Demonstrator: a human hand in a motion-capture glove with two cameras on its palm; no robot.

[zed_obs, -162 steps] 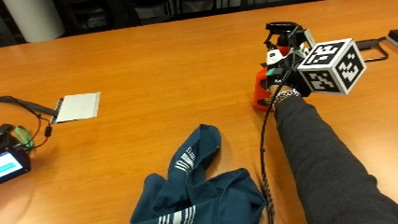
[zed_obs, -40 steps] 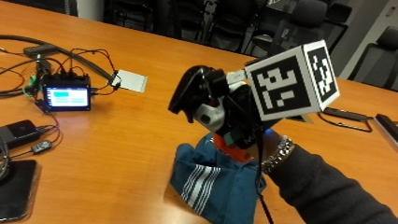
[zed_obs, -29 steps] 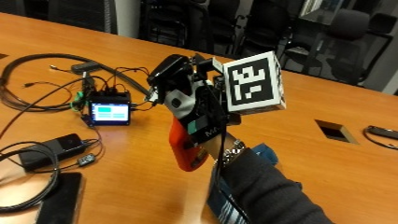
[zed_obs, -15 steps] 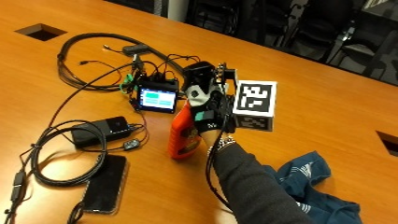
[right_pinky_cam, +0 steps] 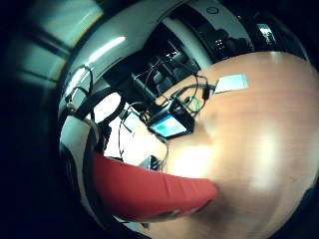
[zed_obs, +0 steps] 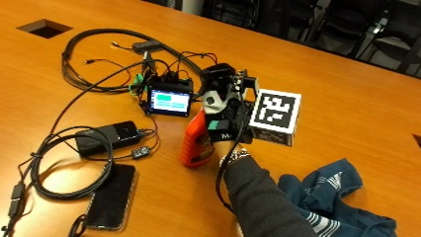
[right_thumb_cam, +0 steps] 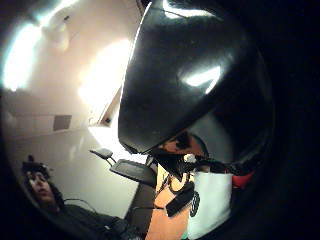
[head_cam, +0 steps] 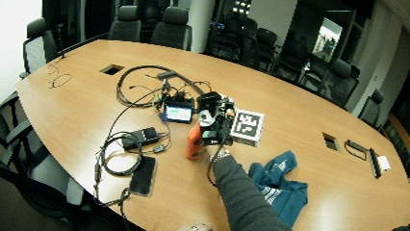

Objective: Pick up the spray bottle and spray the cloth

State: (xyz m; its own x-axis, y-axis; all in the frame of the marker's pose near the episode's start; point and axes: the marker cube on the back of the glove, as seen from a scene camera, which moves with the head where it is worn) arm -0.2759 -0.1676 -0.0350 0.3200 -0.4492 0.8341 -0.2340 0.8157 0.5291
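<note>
Across the wooden table (zed_obs: 368, 98) we hold the orange spray bottle (zed_obs: 195, 140) upright in our gloved right hand (zed_obs: 224, 116), fingers wrapped near its neck; rigid and probably light, with the soft blue cloth (zed_obs: 329, 197) behind our wrist.

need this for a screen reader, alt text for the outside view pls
A gloved right hand grips an orange spray bottle standing on a wooden table. A small lit screen, cables and a phone lie beside it; a blue cloth sits near the sleeve.
</note>
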